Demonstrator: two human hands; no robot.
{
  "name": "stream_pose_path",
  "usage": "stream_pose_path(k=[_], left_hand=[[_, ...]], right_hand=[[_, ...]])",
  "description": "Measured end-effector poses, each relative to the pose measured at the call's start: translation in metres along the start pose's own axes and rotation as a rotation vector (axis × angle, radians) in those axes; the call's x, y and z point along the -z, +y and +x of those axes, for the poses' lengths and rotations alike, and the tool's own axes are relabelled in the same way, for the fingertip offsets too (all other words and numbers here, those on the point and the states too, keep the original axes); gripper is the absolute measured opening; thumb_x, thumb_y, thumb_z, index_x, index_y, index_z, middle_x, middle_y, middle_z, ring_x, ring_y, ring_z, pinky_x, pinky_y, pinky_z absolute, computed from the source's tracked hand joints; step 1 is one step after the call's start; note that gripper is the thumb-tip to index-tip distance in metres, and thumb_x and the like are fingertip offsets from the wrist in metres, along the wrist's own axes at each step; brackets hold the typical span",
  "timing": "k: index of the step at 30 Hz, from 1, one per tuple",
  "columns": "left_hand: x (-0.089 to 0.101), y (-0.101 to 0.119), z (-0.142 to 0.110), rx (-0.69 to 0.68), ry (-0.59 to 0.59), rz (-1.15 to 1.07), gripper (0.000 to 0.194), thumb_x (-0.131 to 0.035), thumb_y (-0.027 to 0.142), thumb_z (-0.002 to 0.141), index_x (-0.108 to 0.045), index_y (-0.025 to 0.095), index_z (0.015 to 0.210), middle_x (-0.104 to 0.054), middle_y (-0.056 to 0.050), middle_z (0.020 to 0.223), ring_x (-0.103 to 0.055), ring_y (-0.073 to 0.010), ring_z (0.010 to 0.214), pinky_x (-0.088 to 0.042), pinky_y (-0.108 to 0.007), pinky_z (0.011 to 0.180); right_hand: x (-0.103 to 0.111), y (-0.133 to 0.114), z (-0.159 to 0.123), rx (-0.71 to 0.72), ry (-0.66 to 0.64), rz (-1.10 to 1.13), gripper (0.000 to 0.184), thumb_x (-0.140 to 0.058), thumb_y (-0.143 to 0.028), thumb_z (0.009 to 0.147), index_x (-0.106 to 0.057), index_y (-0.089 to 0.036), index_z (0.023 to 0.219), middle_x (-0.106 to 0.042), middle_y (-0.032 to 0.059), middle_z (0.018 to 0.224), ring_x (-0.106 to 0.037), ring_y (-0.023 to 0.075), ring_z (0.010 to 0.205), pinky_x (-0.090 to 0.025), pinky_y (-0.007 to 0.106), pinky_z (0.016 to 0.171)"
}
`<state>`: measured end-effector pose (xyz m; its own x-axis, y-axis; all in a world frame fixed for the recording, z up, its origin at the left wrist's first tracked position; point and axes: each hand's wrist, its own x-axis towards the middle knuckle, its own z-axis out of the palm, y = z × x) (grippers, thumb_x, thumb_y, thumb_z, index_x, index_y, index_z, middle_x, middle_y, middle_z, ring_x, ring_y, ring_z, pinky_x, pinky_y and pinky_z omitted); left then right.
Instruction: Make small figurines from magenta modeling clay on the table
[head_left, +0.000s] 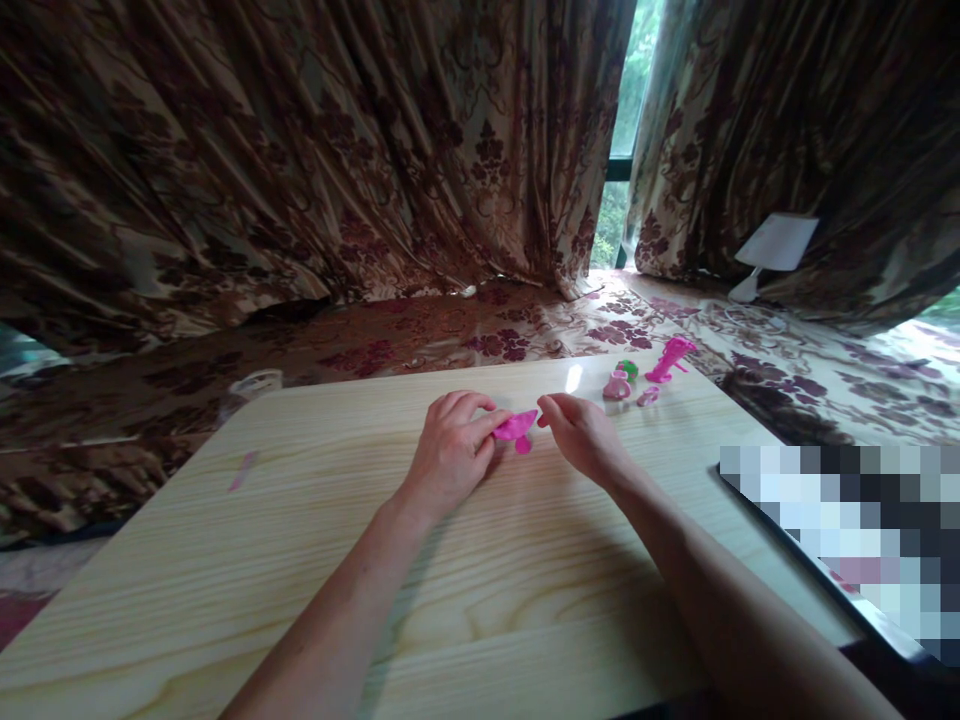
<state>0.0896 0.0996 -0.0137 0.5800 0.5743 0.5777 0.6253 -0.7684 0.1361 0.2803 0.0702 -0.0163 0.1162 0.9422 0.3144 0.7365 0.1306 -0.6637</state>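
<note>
Above the middle of the light wooden table (pixel 360 520), my left hand (pixel 454 440) pinches a bright pink, soft-looking flat piece (pixel 514 427) between thumb and fingers. Its right end tapers to a tip. A small round pink bit (pixel 523 445) shows just under it; whether the two are joined, I cannot tell. My right hand (pixel 577 430) is close to that tip, its fingers curled into a pinch. What lies between those fingers, if anything, is hidden.
At the table's far right stand a pink toy tool (pixel 670 360), a green piece (pixel 628 371), a pale pink item (pixel 616 386) and a small pink piece (pixel 649 397). A blurred-out dark-edged screen (pixel 847 550) is at right. A white lamp (pixel 780 242) stands behind.
</note>
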Motion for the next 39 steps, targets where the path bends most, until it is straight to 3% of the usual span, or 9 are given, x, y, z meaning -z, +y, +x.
stream_pose_path(k=[4,7,10,13,16,21,31,35,39], left_hand=[[0.001,0.004,0.001,-0.003,-0.006,-0.028,0.033,-0.051,0.014,0.078,-0.065,0.025,0.106,-0.059,-0.007,0.107,-0.046,-0.0233,0.107,-0.034,-0.041,0.094],[-0.003,0.003,-0.001,0.088,0.011,-0.143,0.039,-0.054,0.015,0.075,-0.061,0.024,0.112,-0.059,-0.007,0.11,-0.047,-0.0237,0.108,-0.035,-0.041,0.095],[-0.008,0.001,-0.001,0.363,0.022,-0.468,0.047,-0.054,0.014,0.072,-0.055,0.018,0.119,-0.061,-0.009,0.11,-0.054,-0.0213,0.101,-0.042,-0.037,0.09],[-0.009,0.002,0.0,0.701,-0.021,-0.921,0.041,-0.053,0.023,0.076,-0.056,0.014,0.116,-0.067,-0.009,0.097,-0.062,-0.018,0.083,-0.049,-0.031,0.074],[-0.009,0.009,0.003,0.848,-0.109,-1.15,0.036,-0.06,0.038,0.074,-0.064,0.014,0.101,-0.069,-0.006,0.083,-0.062,-0.0146,0.068,-0.048,-0.026,0.063],[-0.014,0.019,0.006,0.949,-0.156,-1.248,0.033,-0.071,0.039,0.064,-0.067,0.012,0.083,-0.068,-0.005,0.072,-0.06,-0.0118,0.059,-0.047,-0.024,0.059],[-0.019,0.016,0.016,1.016,-0.192,-1.228,0.033,-0.07,0.044,0.062,-0.064,0.012,0.067,-0.064,-0.003,0.056,-0.056,-0.0104,0.047,-0.046,-0.022,0.048],[-0.018,0.014,0.021,1.048,-0.234,-1.183,0.031,-0.068,0.043,0.064,-0.063,0.013,0.067,-0.065,-0.004,0.056,-0.058,-0.0123,0.047,-0.048,-0.024,0.048],[-0.017,0.007,0.029,1.07,-0.292,-1.145,0.032,-0.068,0.044,0.063,-0.063,0.013,0.068,-0.064,-0.005,0.054,-0.059,-0.0143,0.045,-0.047,-0.025,0.046]], right_hand=[[-0.003,0.001,0.001,-0.022,-0.031,0.165,0.029,-0.048,-0.041,0.083,-0.066,-0.019,0.086,-0.067,0.0023,0.067,-0.06,0.0143,0.063,-0.039,0.023,0.058],[-0.006,0.004,0.002,-0.048,-0.036,0.297,0.03,-0.056,-0.034,0.077,-0.064,-0.016,0.099,-0.068,0.0028,0.069,-0.06,0.0136,0.062,-0.041,0.022,0.056],[-0.009,0.005,0.002,-0.053,-0.053,0.386,0.03,-0.057,-0.03,0.075,-0.063,-0.014,0.1,-0.069,0.0044,0.073,-0.061,0.0134,0.063,-0.042,0.021,0.055],[-0.01,0.006,0.002,-0.043,-0.046,0.424,0.031,-0.057,-0.031,0.075,-0.063,-0.012,0.1,-0.069,0.0049,0.072,-0.059,0.0128,0.06,-0.042,0.022,0.054],[-0.011,0.004,0.002,-0.037,-0.064,0.445,0.032,-0.057,-0.031,0.075,-0.063,-0.012,0.1,-0.068,0.0046,0.071,-0.058,0.0121,0.058,-0.042,0.021,0.052],[-0.012,0.003,0.002,-0.052,-0.074,0.499,0.033,-0.058,-0.034,0.074,-0.064,-0.01,0.097,-0.069,0.0069,0.077,-0.06,0.0135,0.065,-0.045,0.022,0.056],[-0.014,0.003,0.005,-0.022,-0.125,0.497,0.025,-0.057,-0.028,0.073,-0.067,-0.011,0.088,-0.066,0.0025,0.07,-0.056,0.0111,0.061,-0.042,0.02,0.053],[-0.011,0.004,0.009,-0.024,-0.154,0.454,0.027,-0.052,-0.032,0.077,-0.069,-0.012,0.082,-0.059,-0.0008,0.06,-0.05,0.009,0.054,-0.036,0.019,0.047],[-0.011,0.005,0.021,-0.119,-0.176,0.425,0.026,-0.058,-0.035,0.073,-0.069,-0.014,0.084,-0.06,-0.0002,0.062,-0.05,0.0088,0.054,-0.035,0.018,0.046]])
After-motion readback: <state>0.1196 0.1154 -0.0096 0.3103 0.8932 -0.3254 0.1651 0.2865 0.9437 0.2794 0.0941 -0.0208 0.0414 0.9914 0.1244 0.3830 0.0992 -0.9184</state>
